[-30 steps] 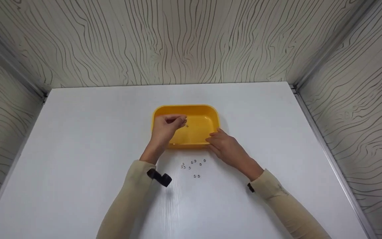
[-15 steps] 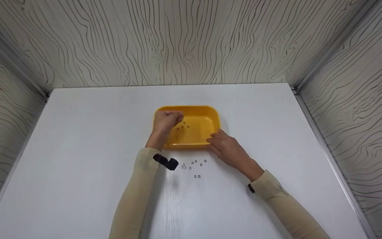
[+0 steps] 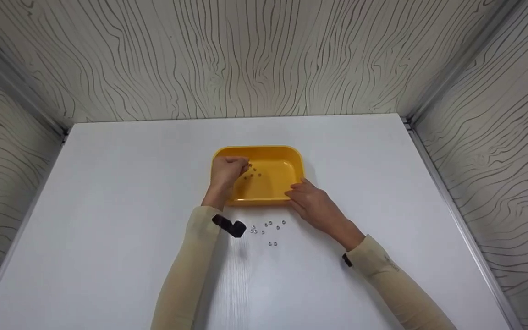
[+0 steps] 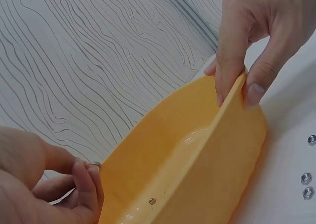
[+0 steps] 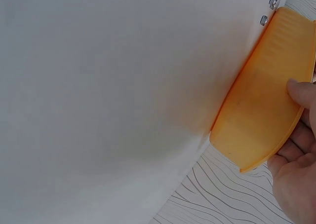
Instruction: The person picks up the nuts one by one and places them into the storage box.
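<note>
Quick count: two hands, one yellow plastic tray [image 3: 273,184], ten hex nuts [image 3: 263,232] loose on white table [image 3: 108,206], near side of tray — spots unchanged vs half second ago. Tray floor: five nuts [image 3: 260,174] visible now, only four earlier; extra one sits right by left hand [image 3: 228,174]. Left fingertips bunched tight inside tray, pinching another nut [image 4: 95,164]. Right hand [image 3: 314,206] same as before — gripping tray's near right corner, thumb on outer wall.
</note>
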{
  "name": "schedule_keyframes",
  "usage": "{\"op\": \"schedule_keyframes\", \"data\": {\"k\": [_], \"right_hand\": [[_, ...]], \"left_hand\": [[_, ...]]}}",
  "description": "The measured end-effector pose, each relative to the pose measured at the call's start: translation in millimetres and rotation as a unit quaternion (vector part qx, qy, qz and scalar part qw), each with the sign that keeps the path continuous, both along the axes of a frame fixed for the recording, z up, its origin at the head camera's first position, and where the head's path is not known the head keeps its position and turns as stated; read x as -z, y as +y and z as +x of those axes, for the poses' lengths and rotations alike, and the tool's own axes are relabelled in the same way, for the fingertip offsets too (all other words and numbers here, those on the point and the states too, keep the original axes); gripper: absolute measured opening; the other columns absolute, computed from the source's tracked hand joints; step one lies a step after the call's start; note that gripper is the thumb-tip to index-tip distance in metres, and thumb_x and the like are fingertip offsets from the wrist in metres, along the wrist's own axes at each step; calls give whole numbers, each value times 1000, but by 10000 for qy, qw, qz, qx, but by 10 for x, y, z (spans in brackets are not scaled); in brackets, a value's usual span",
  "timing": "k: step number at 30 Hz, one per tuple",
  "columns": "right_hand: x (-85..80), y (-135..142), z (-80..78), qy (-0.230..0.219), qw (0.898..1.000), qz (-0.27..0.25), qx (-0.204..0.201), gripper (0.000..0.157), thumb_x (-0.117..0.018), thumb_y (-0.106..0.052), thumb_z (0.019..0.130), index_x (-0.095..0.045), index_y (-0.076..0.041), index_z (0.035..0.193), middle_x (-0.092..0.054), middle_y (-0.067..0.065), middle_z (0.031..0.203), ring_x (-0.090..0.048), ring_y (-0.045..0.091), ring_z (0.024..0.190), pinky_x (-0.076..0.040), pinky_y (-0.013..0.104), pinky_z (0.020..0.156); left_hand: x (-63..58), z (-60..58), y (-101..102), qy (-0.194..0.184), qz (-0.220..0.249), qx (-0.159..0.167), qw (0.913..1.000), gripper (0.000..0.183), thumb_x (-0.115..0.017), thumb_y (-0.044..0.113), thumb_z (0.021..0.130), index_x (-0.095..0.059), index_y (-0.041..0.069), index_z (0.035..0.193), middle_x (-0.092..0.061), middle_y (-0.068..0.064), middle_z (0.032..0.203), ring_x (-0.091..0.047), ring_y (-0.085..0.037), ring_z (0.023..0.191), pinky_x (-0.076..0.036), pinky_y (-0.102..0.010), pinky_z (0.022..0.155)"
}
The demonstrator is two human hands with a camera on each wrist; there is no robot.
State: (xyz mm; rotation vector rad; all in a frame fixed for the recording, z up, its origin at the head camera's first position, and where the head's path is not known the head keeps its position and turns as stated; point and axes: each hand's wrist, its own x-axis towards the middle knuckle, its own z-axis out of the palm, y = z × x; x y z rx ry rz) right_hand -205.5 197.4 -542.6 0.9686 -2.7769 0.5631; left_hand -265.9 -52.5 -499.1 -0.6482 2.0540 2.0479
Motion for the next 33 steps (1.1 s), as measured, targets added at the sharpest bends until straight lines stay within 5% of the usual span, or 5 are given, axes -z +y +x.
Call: {"op": "schedule_keyframes", "data": {"k": [12,18,25,33], "right_hand": [[1,9,11,192,9998,19,58,24,-72,-18,100,-77,-6,120,-78,9,120,-71,25,121,-43,45,122],[-5,6,2,108,9999,-29,-9,25,-69,-20,102,-76,-6,122,-78,9,122,-71,25,122,-43,46,122],[-17,18,-2,19,10000,54,47,27,-70,-23,102,-76,-7,122,-78,8,122,-71,25,122,-41,44,124],[-18,-10,0,-21,9998,138,154,26,-71,-19,101,-76,-7,123,-78,9,124,-71,25,122,-42,44,123]], "left_hand": [[-91,70,-27,244,-830,470,9951,23,-67,15,101,-78,0,116,-75,-11,107,-67,-16,93,-61,-30,93],[-193,282,-50,627,-1253,1057,9845,22,-66,18,103,-77,2,115,-72,-13,104,-71,-20,86,-64,-26,79],[-241,606,-111,1649,-2299,2001,9381,20,-66,18,102,-78,6,113,-74,-9,103,-67,-22,87,-57,-28,75],[-134,919,-109,1865,-2790,2805,8993,15,-68,16,101,-78,9,110,-71,-4,94,-59,-17,83,-52,-28,73]]}}
